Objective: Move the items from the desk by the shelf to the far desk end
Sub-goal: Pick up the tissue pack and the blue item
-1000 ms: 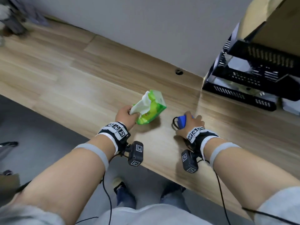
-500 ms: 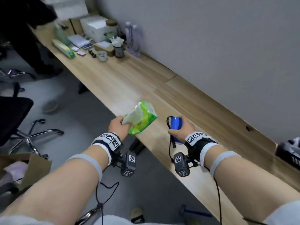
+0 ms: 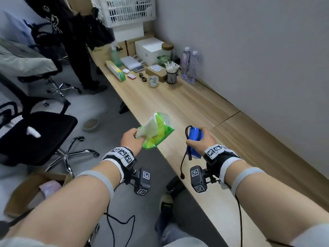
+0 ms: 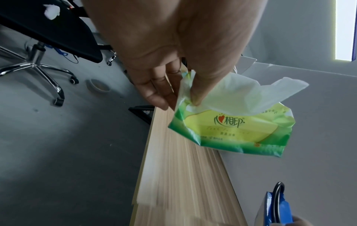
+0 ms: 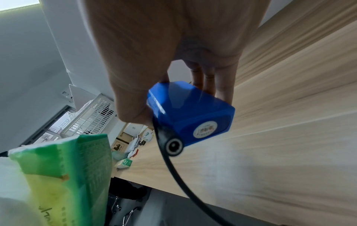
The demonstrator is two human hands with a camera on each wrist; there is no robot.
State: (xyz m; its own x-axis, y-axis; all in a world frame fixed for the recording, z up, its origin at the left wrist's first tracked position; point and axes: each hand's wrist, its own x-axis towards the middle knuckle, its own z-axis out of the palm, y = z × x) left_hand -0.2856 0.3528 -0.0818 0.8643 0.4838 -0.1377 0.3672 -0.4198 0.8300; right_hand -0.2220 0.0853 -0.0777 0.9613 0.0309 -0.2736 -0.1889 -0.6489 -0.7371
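Note:
My left hand pinches the end of a green tissue pack with a white tissue sticking out; in the left wrist view the green tissue pack hangs from my left hand over the desk's front edge. My right hand grips a blue battery pack whose black cable dangles. In the right wrist view, thumb and fingers of my right hand clasp the blue battery pack above the wooden desk.
At the far desk end stand water bottles, a pen cup, a white box, a jar and several small items. A black office chair is on the left. A person in black stands by the far end.
The view has swung from the shelf toward the far desk end. Both hands have lifted their items off the desk and carry them along it.

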